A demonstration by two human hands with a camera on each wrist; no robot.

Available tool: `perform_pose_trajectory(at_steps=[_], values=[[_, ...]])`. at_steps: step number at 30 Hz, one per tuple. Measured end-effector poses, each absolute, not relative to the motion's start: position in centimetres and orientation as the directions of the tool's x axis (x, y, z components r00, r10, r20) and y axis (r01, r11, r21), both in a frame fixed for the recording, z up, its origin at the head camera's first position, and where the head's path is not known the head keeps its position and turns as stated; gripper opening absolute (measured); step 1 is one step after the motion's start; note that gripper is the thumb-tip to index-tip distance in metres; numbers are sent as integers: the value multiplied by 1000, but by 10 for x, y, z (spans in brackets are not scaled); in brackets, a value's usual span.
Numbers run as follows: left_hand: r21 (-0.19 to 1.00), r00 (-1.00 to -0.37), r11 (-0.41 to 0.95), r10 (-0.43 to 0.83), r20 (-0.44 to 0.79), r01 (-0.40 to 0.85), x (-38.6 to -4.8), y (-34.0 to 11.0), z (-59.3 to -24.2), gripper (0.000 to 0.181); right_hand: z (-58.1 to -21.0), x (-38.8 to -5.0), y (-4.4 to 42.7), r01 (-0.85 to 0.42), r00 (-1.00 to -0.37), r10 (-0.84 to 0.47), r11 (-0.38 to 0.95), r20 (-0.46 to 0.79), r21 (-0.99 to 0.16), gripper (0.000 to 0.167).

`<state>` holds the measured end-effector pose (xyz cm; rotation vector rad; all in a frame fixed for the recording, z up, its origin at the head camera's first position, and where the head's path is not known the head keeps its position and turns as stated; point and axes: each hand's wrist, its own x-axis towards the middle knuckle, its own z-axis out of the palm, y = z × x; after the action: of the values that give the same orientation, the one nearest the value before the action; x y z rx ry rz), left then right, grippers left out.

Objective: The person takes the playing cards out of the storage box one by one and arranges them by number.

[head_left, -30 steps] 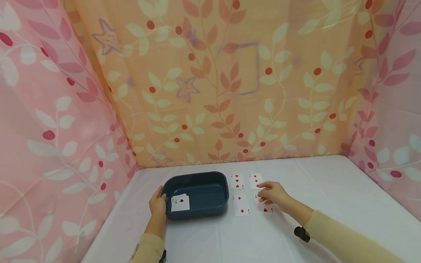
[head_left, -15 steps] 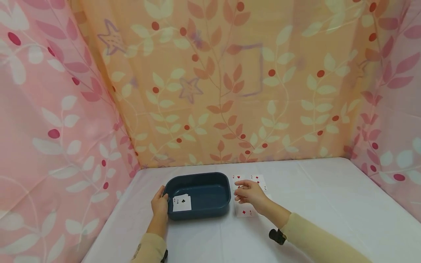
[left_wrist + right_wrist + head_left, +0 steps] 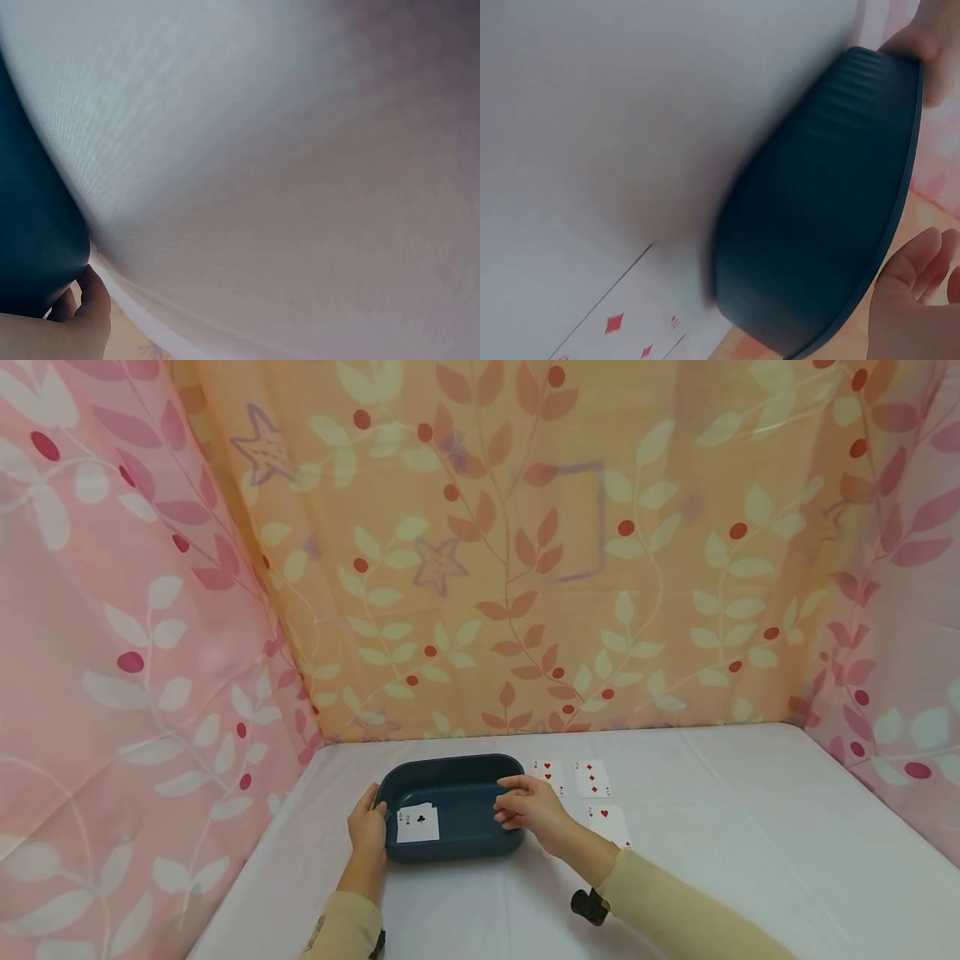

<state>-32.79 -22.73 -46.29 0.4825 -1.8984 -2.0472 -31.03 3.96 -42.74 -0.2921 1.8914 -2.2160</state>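
Note:
A dark blue plastic tray (image 3: 452, 852) stands on the white-covered table, with a few playing cards (image 3: 417, 823) at its left end, clubs on top. My left hand (image 3: 366, 828) grips the tray's left end. Over its right end hovers my right hand (image 3: 534, 812), fingers loosely bent, no card visible in them. To the right of the tray lie face-up cards: a heart card (image 3: 547, 768) partly behind my right hand, a three of diamonds (image 3: 593, 779) and a two of hearts (image 3: 604, 820). The right wrist view shows a diamond card (image 3: 634, 334) beside the tray.
A white cloth covers the table (image 3: 720, 827). Patterned fabric walls rise around it: an orange curtain (image 3: 465, 635) behind, a pink curtain (image 3: 187, 710) on the left, and another pink one on the right. A dark wrist camera (image 3: 590, 906) sits at my right cuff.
My right hand has moved left from above the two of hearts, past the two of diamonds, to the tray's right end. The left hand keeps its grip on the tray.

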Motion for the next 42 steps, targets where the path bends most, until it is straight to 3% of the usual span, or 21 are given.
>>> perform_pose_trajectory(at_steps=[17,27,42], values=[[997,-891,-71,-452,-46,-16,-331,-228,-461,50,-433,-318,-4,11,-948,-316,-104,23,-995,34],[998,-892,-56,-450,-49,-26,-332,-229,-458,49,-431,-329,-22,-73,-897,-441,224,-34,-972,41],[999,-888,-41,-457,-49,-34,-335,-228,-456,49,-443,-354,-52,-206,-844,-521,536,-129,-819,70]])
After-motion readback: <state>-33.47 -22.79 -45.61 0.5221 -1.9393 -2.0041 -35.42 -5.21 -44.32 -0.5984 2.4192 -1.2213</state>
